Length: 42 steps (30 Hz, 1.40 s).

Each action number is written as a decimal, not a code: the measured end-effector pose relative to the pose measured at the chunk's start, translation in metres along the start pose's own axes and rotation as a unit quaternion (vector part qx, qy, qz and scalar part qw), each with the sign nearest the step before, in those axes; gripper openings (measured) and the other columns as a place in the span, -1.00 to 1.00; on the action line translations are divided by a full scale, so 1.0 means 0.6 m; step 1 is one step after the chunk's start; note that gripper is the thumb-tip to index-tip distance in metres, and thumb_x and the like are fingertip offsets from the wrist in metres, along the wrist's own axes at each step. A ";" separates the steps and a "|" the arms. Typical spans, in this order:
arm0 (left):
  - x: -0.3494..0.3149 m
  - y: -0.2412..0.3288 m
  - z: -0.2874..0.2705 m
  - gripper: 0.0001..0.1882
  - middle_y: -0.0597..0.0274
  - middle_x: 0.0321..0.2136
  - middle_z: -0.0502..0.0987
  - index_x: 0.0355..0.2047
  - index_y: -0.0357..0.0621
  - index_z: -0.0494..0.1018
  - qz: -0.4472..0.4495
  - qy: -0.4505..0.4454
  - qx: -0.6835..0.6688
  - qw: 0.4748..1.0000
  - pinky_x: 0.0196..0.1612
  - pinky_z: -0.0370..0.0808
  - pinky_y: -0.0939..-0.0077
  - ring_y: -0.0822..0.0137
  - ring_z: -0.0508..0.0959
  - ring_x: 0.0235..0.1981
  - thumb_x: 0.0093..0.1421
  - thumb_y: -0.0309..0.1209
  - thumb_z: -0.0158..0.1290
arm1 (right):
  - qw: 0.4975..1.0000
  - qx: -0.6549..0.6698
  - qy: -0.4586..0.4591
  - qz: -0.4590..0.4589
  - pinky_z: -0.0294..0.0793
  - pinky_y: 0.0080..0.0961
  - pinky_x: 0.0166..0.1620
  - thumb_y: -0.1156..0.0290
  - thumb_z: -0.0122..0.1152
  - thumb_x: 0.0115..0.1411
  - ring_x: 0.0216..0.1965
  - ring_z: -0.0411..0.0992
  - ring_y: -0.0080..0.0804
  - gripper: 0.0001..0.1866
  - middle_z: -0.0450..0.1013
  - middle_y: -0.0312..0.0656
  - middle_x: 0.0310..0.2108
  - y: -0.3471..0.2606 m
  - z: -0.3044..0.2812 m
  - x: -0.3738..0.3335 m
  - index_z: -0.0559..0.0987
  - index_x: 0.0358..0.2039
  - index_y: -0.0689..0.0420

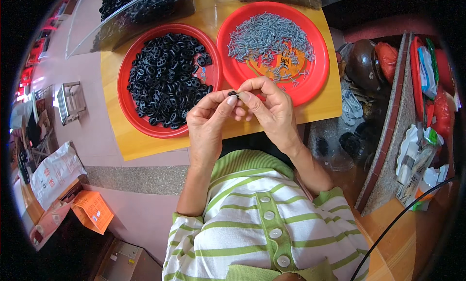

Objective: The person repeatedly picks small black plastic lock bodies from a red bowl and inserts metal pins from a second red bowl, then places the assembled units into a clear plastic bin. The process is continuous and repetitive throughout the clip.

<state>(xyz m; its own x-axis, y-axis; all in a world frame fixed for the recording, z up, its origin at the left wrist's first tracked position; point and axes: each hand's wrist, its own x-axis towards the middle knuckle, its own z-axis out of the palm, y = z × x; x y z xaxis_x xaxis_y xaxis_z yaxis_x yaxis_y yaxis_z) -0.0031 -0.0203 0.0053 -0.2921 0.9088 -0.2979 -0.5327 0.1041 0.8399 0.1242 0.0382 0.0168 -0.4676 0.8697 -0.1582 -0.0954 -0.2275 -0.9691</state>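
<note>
In front of my chest both hands meet over the table's near edge. My left hand (pixel 209 112) is closed in a pinch on a small black plastic piece (pixel 233 93). My right hand (pixel 271 108) is also closed, thumb and forefinger pressed together against the piece's right side; what they grip is too small and covered to name. Just beyond my left hand, a red plate (pixel 122 92) bears a heap of black plastic pieces with holes (pixel 162 79). Past my right hand lies a second red plate (pixel 318 70) with a pile of small grey screws (pixel 267 38) and several strewn loose.
The plates stand on a yellow wooden table (pixel 128 147). A clear bin (pixel 145 19) of black pieces rises at the back left. Right of the table are a brown jar (pixel 363 65) and a stone-topped ledge (pixel 388 130). A small stool (pixel 70 102) stands far left.
</note>
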 end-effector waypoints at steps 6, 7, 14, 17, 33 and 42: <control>0.000 -0.003 -0.002 -0.85 0.19 -0.47 0.54 -0.28 -0.38 0.47 -0.003 -0.012 -0.013 1.000 -0.36 0.46 0.67 0.48 0.52 -0.49 0.18 -0.52 0.04 | 0.999 0.046 -0.012 -0.017 0.44 -0.74 -0.42 0.46 0.05 0.24 -0.47 0.42 -0.70 -0.91 0.44 -0.34 -0.47 0.015 0.002 0.000 0.45 -0.31 0.21; -0.001 -0.003 -0.004 -0.85 0.18 -0.47 0.54 -0.28 -0.38 0.47 -0.006 -0.009 -0.010 1.000 -0.36 0.46 0.66 0.48 0.52 -0.48 0.18 -0.52 0.04 | 0.999 0.051 -0.011 -0.012 0.44 -0.73 -0.41 0.47 0.05 0.24 -0.47 0.42 -0.69 -0.92 0.44 -0.34 -0.47 0.017 0.004 -0.002 0.45 -0.31 0.21; 0.000 0.021 -0.008 -0.84 0.16 -0.44 0.55 -0.28 -0.39 0.47 -0.001 -0.016 -0.003 1.000 -0.34 0.47 0.64 0.46 0.52 -0.45 0.18 -0.53 0.03 | 0.995 -0.080 -0.022 -0.055 0.47 -0.69 -0.40 0.51 0.06 0.21 -0.45 0.47 -0.64 -0.93 0.48 -0.28 -0.49 -0.022 0.004 0.006 0.46 -0.31 0.23; -0.002 0.027 -0.012 -0.85 0.15 -0.44 0.55 -0.28 -0.39 0.48 0.001 -0.020 0.015 1.000 -0.34 0.47 0.64 0.46 0.52 -0.45 0.18 -0.53 0.04 | 0.980 -0.165 -0.033 -0.102 0.46 -0.67 -0.41 0.54 0.07 0.19 -0.46 0.48 -0.62 -0.94 0.48 -0.26 -0.52 -0.029 0.003 0.009 0.48 -0.33 0.23; -0.001 0.055 -0.046 -0.91 0.27 -0.49 0.54 -0.37 -0.30 0.49 -0.029 -0.016 0.031 0.999 -0.42 0.43 0.72 0.55 0.50 -0.53 0.15 -0.51 0.08 | 0.983 -0.136 -0.123 0.003 0.43 -0.71 -0.40 0.47 0.16 0.15 -0.45 0.43 -0.66 -0.85 0.49 -0.30 -0.44 -0.048 0.015 0.047 0.54 -0.27 0.23; -0.011 0.057 -0.060 -0.93 0.27 -0.52 0.52 -0.39 -0.25 0.46 -0.023 0.019 0.026 0.999 -0.49 0.39 0.70 0.54 0.46 -0.57 0.13 -0.50 0.06 | 0.776 -0.563 -0.065 -0.276 0.47 -0.34 -0.29 0.37 0.28 -0.07 -0.30 0.43 -0.23 -0.81 0.39 -0.17 -0.40 -0.016 0.066 0.154 0.51 -0.43 0.14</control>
<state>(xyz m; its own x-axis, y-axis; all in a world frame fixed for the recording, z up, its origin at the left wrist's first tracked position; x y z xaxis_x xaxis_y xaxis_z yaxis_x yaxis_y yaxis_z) -0.0479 -0.0373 0.0198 -0.2994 0.8866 -0.3527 -0.5037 0.1670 0.8476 0.0474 0.1033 0.0192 -0.7207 0.6303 0.2886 0.4822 0.7549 -0.4445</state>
